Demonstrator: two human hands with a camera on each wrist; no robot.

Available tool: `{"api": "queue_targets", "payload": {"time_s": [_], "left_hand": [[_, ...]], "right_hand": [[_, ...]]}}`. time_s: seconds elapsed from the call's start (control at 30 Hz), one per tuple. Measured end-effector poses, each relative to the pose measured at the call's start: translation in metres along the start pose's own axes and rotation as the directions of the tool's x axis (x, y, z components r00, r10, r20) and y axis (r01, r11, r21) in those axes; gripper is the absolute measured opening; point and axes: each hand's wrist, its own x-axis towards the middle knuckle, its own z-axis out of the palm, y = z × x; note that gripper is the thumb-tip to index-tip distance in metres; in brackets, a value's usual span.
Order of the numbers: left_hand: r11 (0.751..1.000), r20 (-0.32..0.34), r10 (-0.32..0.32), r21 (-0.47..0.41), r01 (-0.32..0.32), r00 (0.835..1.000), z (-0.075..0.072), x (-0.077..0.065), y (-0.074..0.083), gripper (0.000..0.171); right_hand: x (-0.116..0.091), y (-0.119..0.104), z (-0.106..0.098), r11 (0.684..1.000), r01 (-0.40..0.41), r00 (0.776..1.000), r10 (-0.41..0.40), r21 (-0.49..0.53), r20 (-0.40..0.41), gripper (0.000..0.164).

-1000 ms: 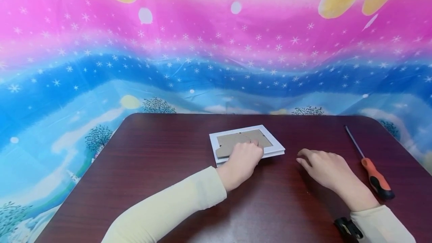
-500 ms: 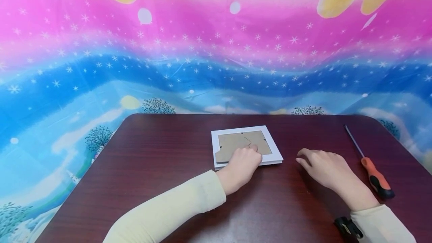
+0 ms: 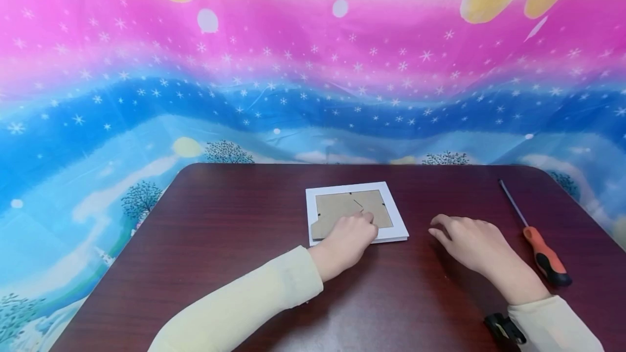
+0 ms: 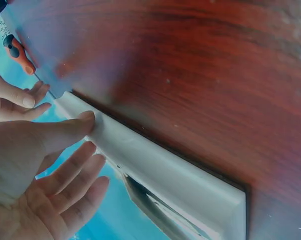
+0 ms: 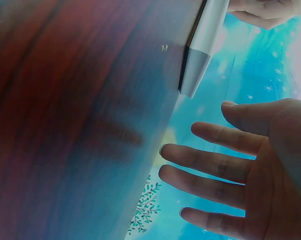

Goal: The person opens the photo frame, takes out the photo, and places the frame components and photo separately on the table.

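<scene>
A white picture frame [image 3: 397,221] lies face down at the middle of the table, its brown backing board [image 3: 337,208] showing. The board's near left corner sticks out over the frame's border, and a gap shows under it in the left wrist view. My left hand [image 3: 344,239] holds the frame's near edge, thumb on the outer side [image 4: 88,120] and the other fingers over the back. My right hand [image 3: 474,240] hovers to the right of the frame, fingers spread and holding nothing in the right wrist view.
A screwdriver [image 3: 545,254] with an orange and black handle lies at the right, its shaft pointing away. A black strap clip [image 3: 506,330] sits by the right sleeve. Behind the dark red table [image 3: 220,216] hangs a colourful snowflake-patterned cloth [image 3: 293,69].
The frame was tilted and turned a second ago; it has come down flatter and squarer to the table under my left hand. My right hand has stayed in place.
</scene>
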Motion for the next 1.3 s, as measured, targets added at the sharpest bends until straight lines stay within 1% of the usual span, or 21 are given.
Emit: {"api": "queue_targets", "payload": {"time_s": [0.13,0.3,0.4,0.53,0.63,0.7,0.83,0.9,1.1,1.23,1.3], "left_hand": [[0.999,0.017,0.004,-0.036,-0.003,1.0,0.002,-0.003,-0.004,0.016],[0.997,0.034,-0.033,-0.075,0.036,0.999,0.003,-0.006,-0.01,0.007],[0.994,0.042,-0.064,-0.089,0.068,0.997,0.003,-0.009,-0.016,0.016],[0.981,0.067,-0.102,-0.161,0.111,0.993,0.002,-0.014,-0.026,0.024],[0.964,0.085,-0.138,-0.216,0.153,0.987,0.001,-0.019,-0.034,0.027],[0.954,0.087,-0.174,-0.23,0.19,0.981,0.0,-0.023,-0.04,0.031],[0.926,0.1,-0.257,-0.26,0.275,0.961,-0.002,-0.031,-0.052,0.041],[0.909,0.118,-0.283,-0.283,0.306,0.952,-0.003,-0.035,-0.059,0.045],[0.86,0.184,-0.323,-0.352,0.37,0.928,-0.003,-0.051,-0.075,0.056],[0.829,0.232,-0.331,-0.392,0.399,0.915,-0.001,-0.057,-0.083,0.066],[0.809,0.259,-0.332,-0.417,0.415,0.907,0.0,-0.059,-0.087,0.07]], "right_hand": [[0.0,0.0,0.0,1.0,-0.003,1.0,0.003,-0.001,-0.003,0.02],[0.0,0.001,-0.001,1.0,-0.003,1.0,0.003,-0.004,-0.002,0.021],[0.001,0.002,-0.002,1.0,-0.006,1.0,0.006,-0.005,0.004,0.022],[0.001,0.005,-0.005,1.0,-0.019,1.0,0.019,-0.004,0.017,0.024],[0.0,0.009,-0.007,0.999,-0.032,0.999,0.032,0.001,0.029,0.025],[-0.001,0.011,-0.009,0.999,-0.042,0.999,0.042,0.004,0.03,0.026],[-0.003,0.019,-0.015,0.998,-0.06,0.997,0.059,0.015,0.042,0.029],[-0.004,0.023,-0.018,0.998,-0.064,0.997,0.063,0.021,0.046,0.031],[-0.008,0.034,-0.028,0.994,-0.1,0.992,0.095,0.054,0.079,0.037],[-0.011,0.042,-0.033,0.99,-0.125,0.988,0.118,0.061,0.102,0.04],[-0.011,0.048,-0.036,0.989,-0.137,0.985,0.13,0.062,0.114,0.042]]}}
